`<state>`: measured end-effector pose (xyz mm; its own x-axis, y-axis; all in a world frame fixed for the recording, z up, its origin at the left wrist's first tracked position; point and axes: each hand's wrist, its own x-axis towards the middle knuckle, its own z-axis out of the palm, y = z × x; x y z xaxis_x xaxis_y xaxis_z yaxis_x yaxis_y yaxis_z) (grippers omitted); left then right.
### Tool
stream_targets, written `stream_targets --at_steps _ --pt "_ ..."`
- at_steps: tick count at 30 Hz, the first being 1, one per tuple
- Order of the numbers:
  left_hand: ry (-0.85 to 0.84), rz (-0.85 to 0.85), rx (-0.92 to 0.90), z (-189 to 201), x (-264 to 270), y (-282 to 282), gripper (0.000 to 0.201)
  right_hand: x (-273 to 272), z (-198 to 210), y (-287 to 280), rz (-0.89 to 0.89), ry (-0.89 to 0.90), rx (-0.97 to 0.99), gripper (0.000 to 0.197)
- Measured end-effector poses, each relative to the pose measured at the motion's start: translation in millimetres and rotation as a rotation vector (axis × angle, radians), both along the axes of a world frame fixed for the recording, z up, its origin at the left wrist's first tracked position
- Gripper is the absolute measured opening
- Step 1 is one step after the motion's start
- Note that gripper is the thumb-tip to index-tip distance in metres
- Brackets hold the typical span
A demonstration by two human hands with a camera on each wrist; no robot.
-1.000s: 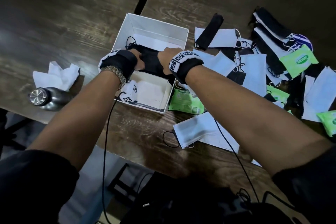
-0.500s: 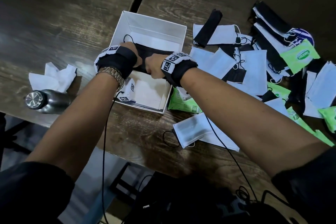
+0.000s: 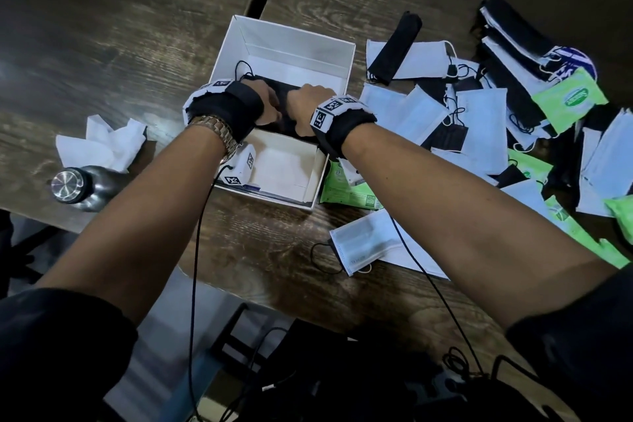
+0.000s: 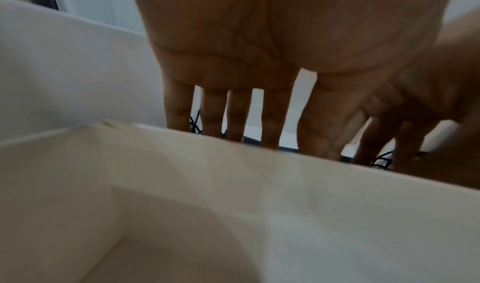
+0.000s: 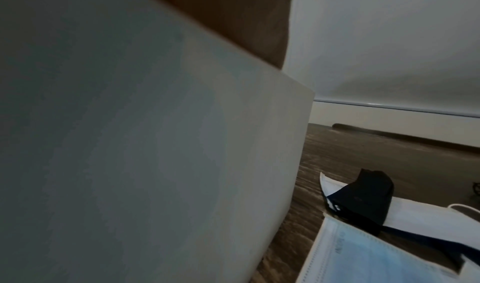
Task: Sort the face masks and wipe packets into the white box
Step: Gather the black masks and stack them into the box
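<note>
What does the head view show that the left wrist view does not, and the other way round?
Only the head view shows the table, the loose masks and green wipe packets beside the white box, the metal bottle, the crumpled tissue and both forearms.

Only the left wrist view shows the left hand from the palm side, its straight fingers reaching down behind a white inner wall.

Both show both hands in the box and black mask material with ear loops under them.

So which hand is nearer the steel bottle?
Left. The left hand is in the box, on the bottle's side; the right hand is beside it, farther away.
</note>
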<state>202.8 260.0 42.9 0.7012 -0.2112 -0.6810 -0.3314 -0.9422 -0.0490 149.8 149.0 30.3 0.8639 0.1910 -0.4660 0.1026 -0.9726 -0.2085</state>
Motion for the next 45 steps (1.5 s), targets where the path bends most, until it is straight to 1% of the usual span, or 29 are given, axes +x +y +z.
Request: stream_targets --at_steps 1,3,5,7,8,10,12,14,16,18,19,20,21,22,25,27,30,32,36,39,41,43,45 --pt "0.012 -0.01 -0.002 -0.5 -1.8 0.5 0.039 -2.0 -2.3 -0.8 0.001 0.029 0.006 0.006" --pt "0.009 -0.023 0.021 -6.3 -2.1 -0.1 0.042 -4.8 -5.4 -1.1 -0.012 0.053 0.004 0.008" --pt "-0.014 -0.015 0.028 -15.9 8.1 -0.8 0.045 -5.3 0.7 -2.0 -0.048 -0.008 0.02 0.007" --pt "-0.072 0.014 0.011 -9.9 16.2 -4.8 0.043 -3.9 11.0 -7.4 -0.116 -0.117 0.05 0.019" --pt "-0.119 0.021 0.002 3.6 16.7 -12.2 0.038 -4.0 16.6 -12.5 -0.158 -0.186 0.081 0.02" --pt "-0.238 0.011 -0.076 35.3 13.4 -26.4 0.024 -5.8 25.2 -25.2 -0.247 -0.325 0.152 0.018" --pt "-0.358 0.009 -0.218 53.9 14.6 -47.8 0.02 -16.3 32.6 -47.4 -0.347 -0.436 0.205 0.019" --pt "-0.424 -0.012 -0.352 73.0 9.5 -74.8 0.017 -30.2 35.6 -75.1 -0.469 -0.515 0.228 0.019" --pt "-0.382 -0.047 -0.423 85.1 -0.3 -104.9 0.011 -48.7 32.9 -106.4 -0.582 -0.524 0.228 0.018" --pt "-0.334 -0.101 -0.451 87.4 -12.1 -134.1 0.014 -71.3 26.0 -136.6 -0.664 -0.502 0.219 0.015" --pt "-0.314 -0.112 -0.472 85.8 -18.6 -148.4 0.02 -84.0 21.4 -151.4 -0.698 -0.491 0.223 0.015" --pt "-0.299 -0.12 -0.494 84.2 -27.1 -162.4 0.03 -97.3 15.4 -166.3 -0.737 -0.482 0.232 0.015" --pt "-0.308 -0.145 -0.515 82.3 -36.6 -176.3 0.037 -111.9 10.5 -181.5 -0.785 -0.478 0.241 0.015" --pt "-0.294 -0.181 -0.52 79.0 -48.0 -191.0 0.037 -127.1 4.9 -196.9 -0.839 -0.476 0.241 0.014" --pt "-0.204 -0.334 -0.522 51.7 -88.8 -234.0 0.018 -177.0 -11.9 -241.9 -0.968 -0.465 0.225 0.01" --pt "-0.139 -0.377 -0.562 33.1 -116.8 -259.7 0.013 -210.4 -19.2 -268.6 -1.048 -0.46 0.236 0.012" --pt "-0.029 -0.438 -0.599 2.7 -158.2 -302.9 0.018 -257.6 -26.4 -306.8 -1.189 -0.454 0.229 0.02" --pt "0.027 -0.458 -0.618 -10.4 -187.8 -331.9 0.021 -285.3 -30.4 -330.4 -1.252 -0.449 0.213 0.02" --pt "0.065 -0.553 -0.65 -34.6 -235.2 -387.5 0.027 -338.7 -34.5 -376.5 -1.384 -0.472 0.182 0.015" --pt "0.063 -0.629 -0.673 -47.2 -265.4 -424.0 0.028 -380.7 -34.2 -406.2 -1.496 -0.469 0.086 0.014" --pt "0.05 -0.668 -0.672 -54.7 -281.1 -444.3 0.034 -407.8 -35.9 -424.6 -1.56 -0.466 0.005 0.02" --pt "0.051 -0.691 -0.636 -63.3 -293.5 -461.5 0.037 -430.7 -39.8 -442.5 -1.607 -0.429 -0.076 0.03" --pt "0.069 -0.71 -0.581 -74.4 -303.5 -474.0 0.037 -448.7 -46.7 -457.8 -1.6 -0.271 -0.112 0.043"
